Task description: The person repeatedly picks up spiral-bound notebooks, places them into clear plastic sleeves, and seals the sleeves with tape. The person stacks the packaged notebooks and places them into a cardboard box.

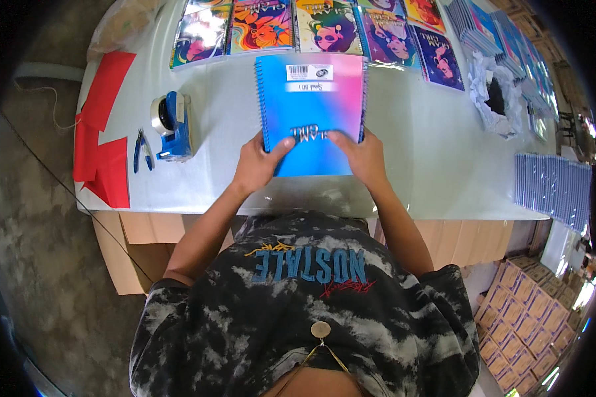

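Both my hands grip a small stack of spiral notebooks (pixel 314 106) over the near middle of the table. The top cover fades from blue to pink, with a white barcode label and upside-down lettering. Coils show along its left and right edges, so more than one notebook seems to be there; the count is hidden. My left hand (pixel 261 159) clasps the lower left side, thumb on the cover. At the lower right side, my right hand (pixel 364 155) does the same. The other fingers of both hands are hidden beneath.
Several colourful notebooks (pixel 328 33) lie in rows along the far side. A blue tape dispenser (pixel 175 135), pliers (pixel 142 152) and red sheets (pixel 109 165) sit at left. Crumpled plastic (pixel 493 99) and notebook stacks (pixel 549 188) stand at right. Cartons (pixel 526 324) are piled beyond the table.
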The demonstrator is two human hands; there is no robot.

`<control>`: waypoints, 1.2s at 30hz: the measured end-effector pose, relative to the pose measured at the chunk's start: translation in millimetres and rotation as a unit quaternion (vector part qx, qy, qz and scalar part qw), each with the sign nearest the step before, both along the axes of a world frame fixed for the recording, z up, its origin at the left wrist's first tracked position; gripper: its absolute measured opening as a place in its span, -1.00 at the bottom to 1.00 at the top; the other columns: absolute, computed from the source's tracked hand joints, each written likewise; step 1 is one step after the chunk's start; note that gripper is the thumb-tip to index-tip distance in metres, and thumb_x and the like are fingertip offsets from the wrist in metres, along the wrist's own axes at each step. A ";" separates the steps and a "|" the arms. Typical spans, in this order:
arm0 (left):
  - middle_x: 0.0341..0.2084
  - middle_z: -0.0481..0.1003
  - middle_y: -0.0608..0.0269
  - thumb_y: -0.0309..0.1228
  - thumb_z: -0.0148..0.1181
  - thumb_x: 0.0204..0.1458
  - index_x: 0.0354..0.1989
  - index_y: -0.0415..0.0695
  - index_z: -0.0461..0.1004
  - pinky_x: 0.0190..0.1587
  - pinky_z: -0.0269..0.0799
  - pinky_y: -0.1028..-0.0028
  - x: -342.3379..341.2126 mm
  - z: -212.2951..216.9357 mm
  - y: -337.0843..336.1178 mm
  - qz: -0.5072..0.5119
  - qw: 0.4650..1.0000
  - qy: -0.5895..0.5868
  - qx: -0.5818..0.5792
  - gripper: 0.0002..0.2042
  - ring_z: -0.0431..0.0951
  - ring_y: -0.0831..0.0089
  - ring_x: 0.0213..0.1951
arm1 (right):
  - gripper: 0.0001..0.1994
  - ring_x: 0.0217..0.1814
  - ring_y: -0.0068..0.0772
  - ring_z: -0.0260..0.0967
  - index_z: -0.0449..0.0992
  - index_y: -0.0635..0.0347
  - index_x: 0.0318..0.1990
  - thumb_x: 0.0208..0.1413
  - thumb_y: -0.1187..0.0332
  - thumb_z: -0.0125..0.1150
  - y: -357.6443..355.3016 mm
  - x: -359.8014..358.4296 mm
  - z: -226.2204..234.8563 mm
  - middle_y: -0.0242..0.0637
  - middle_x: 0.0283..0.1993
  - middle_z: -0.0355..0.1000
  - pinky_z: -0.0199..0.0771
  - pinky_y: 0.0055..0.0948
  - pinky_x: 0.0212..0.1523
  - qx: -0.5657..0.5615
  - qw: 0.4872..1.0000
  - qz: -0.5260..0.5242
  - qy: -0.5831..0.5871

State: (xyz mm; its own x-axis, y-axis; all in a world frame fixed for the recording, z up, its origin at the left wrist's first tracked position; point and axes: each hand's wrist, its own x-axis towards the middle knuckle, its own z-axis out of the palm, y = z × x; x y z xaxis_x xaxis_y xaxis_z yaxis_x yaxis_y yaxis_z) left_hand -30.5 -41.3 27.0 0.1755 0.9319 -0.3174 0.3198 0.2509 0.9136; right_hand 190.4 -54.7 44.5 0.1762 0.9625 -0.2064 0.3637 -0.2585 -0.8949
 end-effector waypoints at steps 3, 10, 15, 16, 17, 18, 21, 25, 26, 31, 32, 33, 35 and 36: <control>-0.47 0.51 0.00 0.25 0.08 -0.13 -0.29 -0.42 0.45 -0.36 0.46 0.44 1.5 -10.4 17.1 -0.024 0.984 0.056 -0.167 -0.25 0.55 0.30 -0.42 | -0.33 -0.40 -0.20 0.47 0.52 0.40 -0.39 -0.18 -0.24 0.20 15.3 4.6 -28.0 -0.06 -0.47 0.49 0.41 -0.33 -0.34 -0.143 0.989 0.028 -0.037; -0.46 0.53 0.01 0.24 -0.10 0.00 -0.28 -0.27 0.51 -0.28 0.43 0.25 -4.2 -11.2 26.4 -0.036 0.934 0.339 -0.108 -0.32 0.54 0.14 -0.39 | -0.29 -0.31 0.01 0.44 0.50 0.40 -0.45 0.01 -0.27 -0.06 19.2 12.0 -24.3 0.09 -0.44 0.45 0.39 -0.14 -0.23 -0.208 0.940 0.090 -0.255; 0.06 0.31 0.02 -0.13 0.10 0.02 -0.16 -0.16 0.50 0.01 0.25 0.18 -49.9 -49.7 12.7 0.193 0.802 0.527 0.203 -0.63 0.29 0.01 0.06 | -0.67 0.17 -0.06 0.16 0.55 0.17 -0.22 0.07 0.10 0.07 -10.1 79.3 -84.6 -0.08 0.09 0.31 0.06 -0.08 0.16 0.110 0.805 -0.199 -0.547; 0.08 0.27 0.04 -0.18 0.14 0.00 -0.15 -0.17 0.49 0.02 0.25 0.18 -50.3 -55.6 10.2 0.213 0.744 0.595 0.220 -0.66 0.27 -0.01 0.06 | -0.69 0.18 -0.06 0.15 0.55 0.12 -0.19 0.05 0.12 0.09 -15.8 81.6 -91.5 -0.12 0.13 0.28 0.05 -0.10 0.17 0.086 0.794 -0.214 -0.563; 0.08 0.26 0.03 -0.20 0.16 -0.01 -0.13 -0.16 0.48 0.04 0.22 0.17 -49.9 -61.8 9.0 0.207 0.762 0.570 0.227 -0.66 0.25 0.00 0.08 | -0.70 0.19 -0.06 0.13 0.54 0.08 -0.15 0.03 0.14 0.12 -19.9 85.0 -98.0 -0.16 0.17 0.25 0.05 -0.13 0.18 0.062 0.781 -0.228 -0.578; 0.09 0.25 0.01 -0.23 0.17 -0.02 -0.10 -0.16 0.46 0.05 0.20 0.16 -49.9 -64.1 7.1 0.202 0.778 0.548 0.232 -0.65 0.22 0.01 0.09 | -0.71 0.20 -0.07 0.11 0.54 0.06 -0.14 0.02 0.16 0.15 -18.3 80.5 -93.5 -0.18 0.16 0.25 0.04 -0.11 0.17 0.073 0.807 -0.207 -0.548; 0.12 0.20 -0.03 -0.28 0.21 -0.05 -0.02 -0.11 0.42 0.11 0.10 0.11 -56.3 -56.4 16.3 0.166 0.895 0.354 0.213 -0.61 0.12 0.02 0.16 | -0.73 0.24 -0.09 0.04 0.55 -0.02 -0.14 -0.04 0.25 0.22 -14.4 75.6 -77.3 -0.26 0.17 0.23 -0.01 -0.07 0.18 0.090 0.891 -0.172 -0.410; 0.13 0.18 -0.09 -0.27 0.21 -0.05 0.00 -0.02 0.41 0.13 0.02 0.06 -48.3 -43.9 25.8 0.261 0.885 0.323 0.212 -0.61 0.09 0.04 0.19 | -0.80 0.22 -0.14 0.03 0.58 -0.07 -0.26 -0.11 0.34 0.28 -6.0 95.3 -92.5 -0.38 0.14 0.25 -0.03 -0.09 0.16 0.086 0.910 -0.242 -0.326; 0.13 0.18 -0.09 -0.27 0.21 -0.05 -0.02 -0.02 0.43 0.13 0.03 0.08 -46.7 -54.2 25.6 0.254 0.849 0.406 0.222 -0.63 0.11 0.03 0.17 | -0.83 0.20 -0.16 0.06 0.59 -0.08 -0.29 -0.12 0.35 0.28 -6.3 94.3 -94.9 -0.40 0.11 0.28 0.00 -0.11 0.15 0.086 0.886 -0.276 -0.362; -0.01 0.33 -0.03 -0.25 0.23 -0.05 -0.08 -0.07 0.44 0.08 0.14 0.20 -41.4 -68.0 21.3 0.172 0.802 0.483 0.307 -0.65 0.31 0.15 0.03 | -0.76 0.08 -0.25 0.21 0.53 0.11 -0.21 -0.09 0.32 0.28 -8.2 76.8 -81.2 -0.34 -0.03 0.37 0.19 -0.17 0.04 0.152 0.876 -0.170 -0.425; -0.05 0.37 -0.02 -0.26 0.24 -0.06 -0.08 -0.09 0.44 0.05 0.19 0.23 -40.1 -57.5 22.7 0.152 0.819 0.449 0.323 -0.65 0.35 0.19 -0.01 | -0.74 0.04 -0.27 0.26 0.52 0.14 -0.19 -0.07 0.32 0.27 -7.7 76.9 -75.2 -0.31 -0.05 0.39 0.25 -0.19 0.00 0.166 0.885 -0.157 -0.406; -0.11 0.40 0.00 -0.26 0.25 -0.06 -0.07 -0.11 0.43 -0.02 0.24 0.27 -39.2 -46.6 25.4 0.179 0.874 0.357 0.276 -0.63 0.39 0.23 -0.08 | -0.70 -0.02 -0.29 0.30 0.49 0.19 -0.16 -0.07 0.30 0.29 -7.1 80.1 -69.6 -0.26 -0.05 0.38 0.30 -0.24 -0.05 0.149 0.931 -0.184 -0.276; -0.23 0.46 0.03 -0.26 0.28 -0.08 -0.05 -0.15 0.40 -0.14 0.35 0.36 -41.5 -25.3 27.3 0.224 0.946 0.161 0.170 -0.58 0.47 0.31 -0.23 | -0.61 -0.15 -0.33 0.39 0.45 0.30 -0.11 -0.07 0.26 0.31 -6.2 89.9 -60.9 -0.18 -0.05 0.37 0.39 -0.35 -0.17 0.108 0.969 -0.224 -0.001; -0.33 0.47 0.08 -0.25 0.30 -0.09 -0.02 -0.24 0.35 -0.32 0.39 0.46 -42.0 -16.1 27.0 0.248 0.937 0.177 0.171 -0.52 0.47 0.39 -0.41 | -0.57 -0.21 -0.36 0.40 0.43 0.34 -0.10 -0.08 0.24 0.33 -8.2 95.0 -53.0 -0.16 -0.07 0.38 0.40 -0.40 -0.23 0.081 0.966 -0.246 0.018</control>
